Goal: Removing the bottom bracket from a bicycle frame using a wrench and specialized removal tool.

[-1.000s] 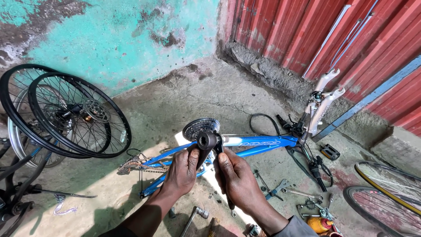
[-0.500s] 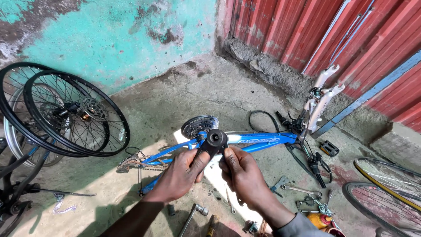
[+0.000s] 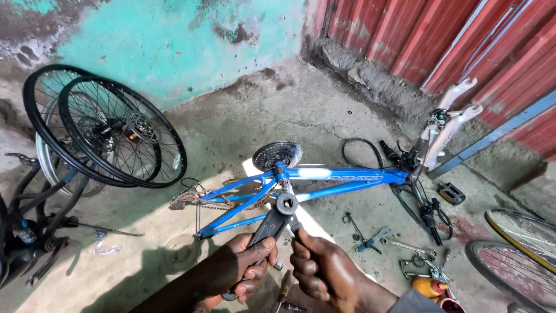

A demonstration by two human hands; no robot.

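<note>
A blue bicycle frame (image 3: 324, 177) lies upside down on the concrete floor, its chainring (image 3: 277, 154) up and its white fork (image 3: 449, 124) pointing to the right. My left hand (image 3: 246, 266) grips a black crank arm (image 3: 277, 217) near its lower end. My right hand (image 3: 318, 269) is closed around a thin dark tool whose tip meets the crank arm just below the round end. Both hands are low in the frame, in front of the bicycle frame's bottom bracket.
Two black spoked wheels (image 3: 110, 136) lean against the turquoise wall at left. Spanners and small tools (image 3: 376, 236) lie on the floor to the right, beside an orange bottle (image 3: 427, 286). Another wheel (image 3: 515, 255) lies at lower right. A red corrugated wall (image 3: 428, 35) stands behind.
The crank arm has come away from the bicycle frame's bottom bracket. Both hands have drawn back toward me with it, and the camera has moved closer.
</note>
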